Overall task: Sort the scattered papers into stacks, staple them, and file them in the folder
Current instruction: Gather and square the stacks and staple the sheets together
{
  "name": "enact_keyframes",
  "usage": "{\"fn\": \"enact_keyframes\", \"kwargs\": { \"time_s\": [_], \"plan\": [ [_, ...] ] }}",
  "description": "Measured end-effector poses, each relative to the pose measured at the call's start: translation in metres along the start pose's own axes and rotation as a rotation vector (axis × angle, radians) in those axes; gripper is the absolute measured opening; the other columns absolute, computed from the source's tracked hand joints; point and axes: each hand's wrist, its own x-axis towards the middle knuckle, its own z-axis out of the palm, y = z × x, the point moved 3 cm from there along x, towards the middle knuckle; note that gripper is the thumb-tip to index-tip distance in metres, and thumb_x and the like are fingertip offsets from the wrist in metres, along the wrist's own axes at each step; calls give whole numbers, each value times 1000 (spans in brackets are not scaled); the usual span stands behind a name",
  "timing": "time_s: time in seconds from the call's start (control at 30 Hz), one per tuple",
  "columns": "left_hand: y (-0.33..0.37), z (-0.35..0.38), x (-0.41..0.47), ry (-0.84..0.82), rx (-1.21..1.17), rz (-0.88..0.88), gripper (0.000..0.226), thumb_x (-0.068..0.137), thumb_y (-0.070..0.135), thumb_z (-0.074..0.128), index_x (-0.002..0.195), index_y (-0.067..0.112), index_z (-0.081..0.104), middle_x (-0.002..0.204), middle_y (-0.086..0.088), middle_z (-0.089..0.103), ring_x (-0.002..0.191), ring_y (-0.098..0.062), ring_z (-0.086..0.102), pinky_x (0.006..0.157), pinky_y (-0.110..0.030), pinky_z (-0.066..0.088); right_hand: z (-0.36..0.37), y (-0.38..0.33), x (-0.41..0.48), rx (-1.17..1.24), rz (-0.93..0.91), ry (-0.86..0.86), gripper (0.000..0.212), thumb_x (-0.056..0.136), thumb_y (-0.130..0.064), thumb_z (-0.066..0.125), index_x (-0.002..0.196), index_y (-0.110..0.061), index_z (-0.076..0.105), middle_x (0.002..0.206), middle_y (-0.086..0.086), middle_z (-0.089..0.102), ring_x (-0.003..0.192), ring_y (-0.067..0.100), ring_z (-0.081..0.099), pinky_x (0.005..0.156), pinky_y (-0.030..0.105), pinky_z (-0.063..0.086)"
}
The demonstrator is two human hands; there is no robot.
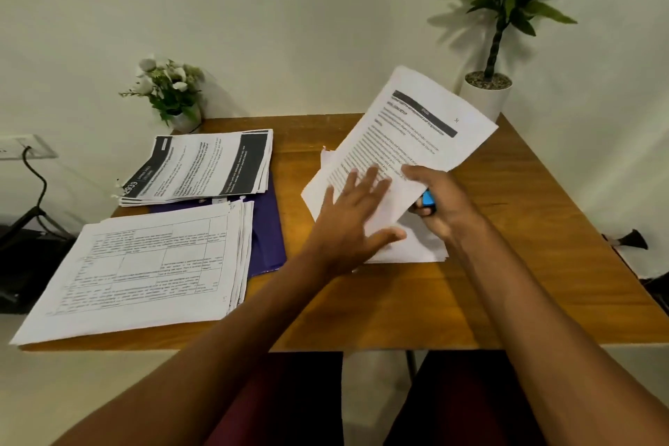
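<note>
Left of the straight, spread fingers (365, 181) of the left hand (347, 224), a near stack (144, 264) and a far stack (202, 163) partly cover the purple folder (268, 232) on the tabletop (506, 264), while these fingers press flat on the raised paper bundle (416, 141), whose long axis points away to the right, and the right hand (445, 206) grips the blue stapler (428, 198) at the bundle's edge.

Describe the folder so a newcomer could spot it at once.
On the wooden table, look at the left half. The folder lies flat there, partly covered by the near stack and the far stack. It is the only purple thing among white sheets.
</note>
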Motion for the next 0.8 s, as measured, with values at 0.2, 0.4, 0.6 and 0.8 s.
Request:
{"fn": "enact_keyframes", "kwargs": {
  "time_s": [0.2, 0.4, 0.6, 0.8],
  "plan": [
    [-49, -69, -9, 111, -920, -506, 64, 89, 51, 72, 144, 25, 51, 138, -5, 65, 113, -26, 70, 92, -50, 59, -19, -31, -41, -197, 30, -386, 55, 74, -10, 84, 126, -14, 66, 128, 11, 70, 112, 31, 69, 87, 44, 60],
    [-58, -48, -30, -74, -1317, -642, 33, 100, 8, 59, 133, 10, 60, 127, -12, 71, 111, -32, 71, 88, -46, 61, -8, -16, -28, -491, 26, -338, 57, 78, -12, 80, 131, -11, 61, 127, 9, 70, 113, 28, 69, 93, 45, 58],
    [-73, -19, -58, 103, -896, -907, 20, 101, 19, 62, 121, 16, 62, 94, 2, 73, 75, -19, 74, 50, -28, 56, -17, 20, -3, -954, 54, 58, 73, 87, -68, 61, 145, -25, 50, 130, -6, 59, 111, 19, 58, 84, 33, 51],
    [-66, -33, -66, 176, -830, -750, 18, 104, 25, 57, 121, 23, 62, 92, 12, 71, 68, -6, 71, 46, -14, 50, -30, 35, 2, -1458, -181, 133, 73, 94, -78, 26, 133, -28, 62, 145, -3, 56, 126, 25, 55, 106, 50, 44]
  ]
}}
